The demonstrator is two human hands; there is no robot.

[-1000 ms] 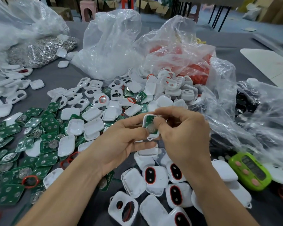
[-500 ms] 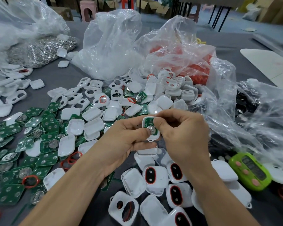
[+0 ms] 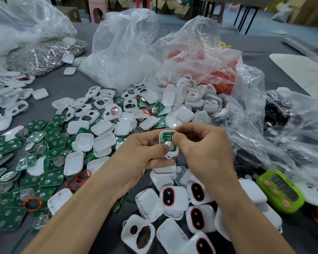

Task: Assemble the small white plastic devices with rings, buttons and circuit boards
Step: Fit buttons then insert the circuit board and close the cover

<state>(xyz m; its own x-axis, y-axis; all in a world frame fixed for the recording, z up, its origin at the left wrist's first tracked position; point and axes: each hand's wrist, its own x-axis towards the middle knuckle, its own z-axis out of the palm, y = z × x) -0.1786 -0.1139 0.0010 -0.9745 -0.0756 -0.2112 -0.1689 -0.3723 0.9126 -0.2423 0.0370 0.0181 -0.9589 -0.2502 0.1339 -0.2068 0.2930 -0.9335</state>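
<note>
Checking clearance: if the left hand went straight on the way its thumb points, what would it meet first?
The white device that the left hand holds, with the green board inside: the thumb lies on it. Just past that, probably the fingertips of the right hand.

Assembly workshop: parts bags, circuit boards.

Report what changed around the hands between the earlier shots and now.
Very little. The left hand and right hand sank slightly, carrying the white shell with its green circuit board down with them. Both hands keep pinching the shell, thumbs on the board; nothing was picked up or let go. The loose parts on the table and the green remote stayed put.
</note>
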